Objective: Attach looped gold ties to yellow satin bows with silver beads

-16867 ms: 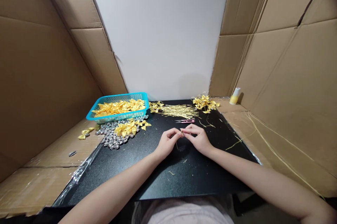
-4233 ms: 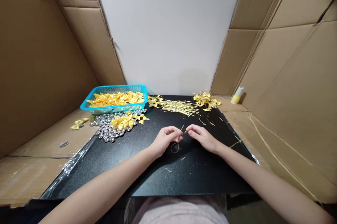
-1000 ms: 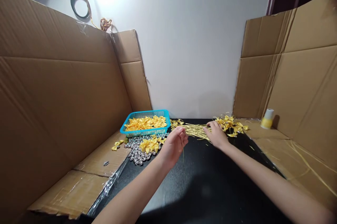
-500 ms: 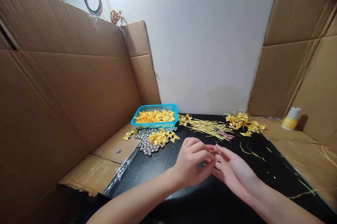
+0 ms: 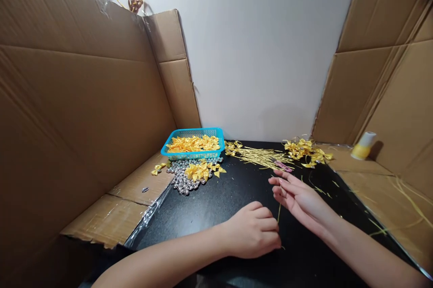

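Observation:
My left hand rests on the black table top with its fingers curled shut, pinching the lower end of a thin gold wire strand. My right hand lies just beyond it with fingers stretched out and apart, its palm beside the same strand. Farther back lie a heap of cut gold wire pieces, pink snips and a cluster of finished yellow bows.
A blue basket of yellow ribbon bows stands at the back left, with silver beads and loose bows in front. Cardboard walls enclose both sides. A small yellow-and-white spool sits at right.
Both hands have drawn back from the wire heap toward me. My left hand has dropped onto the table pinching a strand, and my right hand has spread flat.

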{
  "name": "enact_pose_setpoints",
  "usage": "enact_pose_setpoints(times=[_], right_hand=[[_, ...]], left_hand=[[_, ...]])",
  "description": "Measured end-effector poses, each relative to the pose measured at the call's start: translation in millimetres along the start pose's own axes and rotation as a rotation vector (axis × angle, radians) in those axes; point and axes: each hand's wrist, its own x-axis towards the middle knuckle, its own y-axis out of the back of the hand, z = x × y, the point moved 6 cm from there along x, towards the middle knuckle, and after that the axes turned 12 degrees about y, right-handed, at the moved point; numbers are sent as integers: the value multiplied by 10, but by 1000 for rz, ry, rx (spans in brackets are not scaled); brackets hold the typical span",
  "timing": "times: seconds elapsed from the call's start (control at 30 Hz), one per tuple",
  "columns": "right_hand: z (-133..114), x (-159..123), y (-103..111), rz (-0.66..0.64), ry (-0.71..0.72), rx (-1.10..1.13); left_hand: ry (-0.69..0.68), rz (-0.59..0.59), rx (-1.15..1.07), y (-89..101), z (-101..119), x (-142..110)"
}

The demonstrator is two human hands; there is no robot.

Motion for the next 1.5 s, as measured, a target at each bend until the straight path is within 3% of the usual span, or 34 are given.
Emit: enact_pose_setpoints(times=[0.17, 0.3, 0.37, 0.43, 0.47, 0.57, 0.67, 0.83, 0.9, 1.0, 1.23, 1.4, 1.5], right_hand=[[-58, -30, -24, -84, 106, -50], [-58, -18, 0, -156, 91, -116], [-32, 24, 42, -216, 76, -182], [17, 84, 105, -254, 69, -254], [51, 115, 140, -260, 63, -280], [170, 188, 230, -263, 47, -358], [240, 223, 277, -309, 114, -517], [226, 255, 326, -421, 401, -983], [196, 265, 336, -414, 531, -1164], [160, 260, 317, -375, 640, -1259], [225, 117, 91, -626, 689, -1360], [224, 66, 62, -678, 707, -1456], [198, 34, 60, -698, 718, -1506]], left_hand=[[10, -73, -30, -113, 40, -12], [29, -115, -281, -53, -87, -42], [198, -118, -367, -5, -422, -85], [620, -69, -165, 49, -1005, -217], [824, -98, 5, 68, -1289, -328], [979, -134, 163, 106, -1780, -531], [1025, -167, 235, 74, -1946, -624], [1020, -196, 238, 39, -1870, -601], [985, -208, 201, 34, -1796, -561], [897, -242, 110, -31, -1599, -458], [625, -311, -417, -279, -953, -129], [674, -232, -550, -208, -1046, -170], [621, -228, -556, -207, -1030, -160]])
